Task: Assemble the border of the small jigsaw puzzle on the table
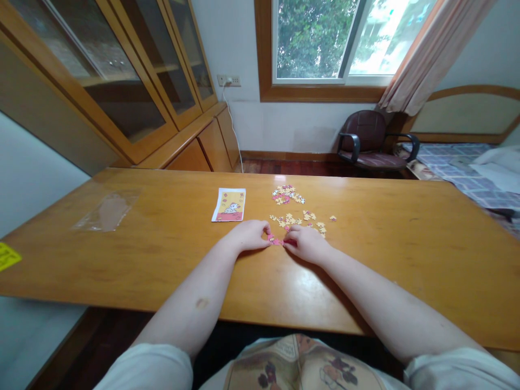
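Between my hands lies a short strip of joined pink jigsaw puzzle pieces on the table. My left hand pinches the strip's left end, thumb and fingers closed on it. At the right end, the fingers of my right hand are closed on a pink puzzle piece, partly hidden under them. Loose yellow puzzle pieces are scattered just beyond my hands. Farther back sits a pile of pink and yellow pieces. A picture card with a white animal on yellow and pink lies beyond my left hand.
The wooden table spans the view. A clear plastic bag lies at its left, near a yellow label at the edge. One stray piece lies to the right. Behind stand a glass-door cabinet and an office chair.
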A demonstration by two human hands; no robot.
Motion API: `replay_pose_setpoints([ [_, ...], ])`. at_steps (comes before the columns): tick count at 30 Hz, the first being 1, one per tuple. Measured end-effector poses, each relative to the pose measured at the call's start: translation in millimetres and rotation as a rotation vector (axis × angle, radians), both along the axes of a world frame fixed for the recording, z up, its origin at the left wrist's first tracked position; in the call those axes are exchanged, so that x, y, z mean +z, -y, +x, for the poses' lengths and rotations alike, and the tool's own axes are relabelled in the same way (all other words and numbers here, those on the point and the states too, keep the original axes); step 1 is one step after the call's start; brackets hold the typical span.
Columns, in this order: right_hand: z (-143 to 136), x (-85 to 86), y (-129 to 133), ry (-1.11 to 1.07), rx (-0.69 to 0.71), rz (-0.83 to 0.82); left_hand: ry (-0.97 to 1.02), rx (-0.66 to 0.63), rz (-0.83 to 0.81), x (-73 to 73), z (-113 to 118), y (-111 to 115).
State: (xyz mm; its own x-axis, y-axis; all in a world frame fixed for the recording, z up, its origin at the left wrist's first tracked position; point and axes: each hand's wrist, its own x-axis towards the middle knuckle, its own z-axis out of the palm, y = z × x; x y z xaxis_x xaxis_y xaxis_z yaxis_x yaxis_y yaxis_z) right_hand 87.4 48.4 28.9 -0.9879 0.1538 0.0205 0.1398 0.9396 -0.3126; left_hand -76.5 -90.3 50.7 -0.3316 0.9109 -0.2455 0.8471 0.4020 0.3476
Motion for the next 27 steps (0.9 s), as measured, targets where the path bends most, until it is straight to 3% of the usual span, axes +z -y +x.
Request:
replay_pose_setpoints([
  [6, -1.9, 0.4, 0.3, -0.002, -0.045, -0.096, 0.003, 0.009, 0.0, 2.2, 1.4, 0.1],
  [27, -1.0, -0.1, 1.6, 0.007, -0.014, -0.078, 0.019, 0.015, -0.008, 3.7, 2.2, 0.7],
])
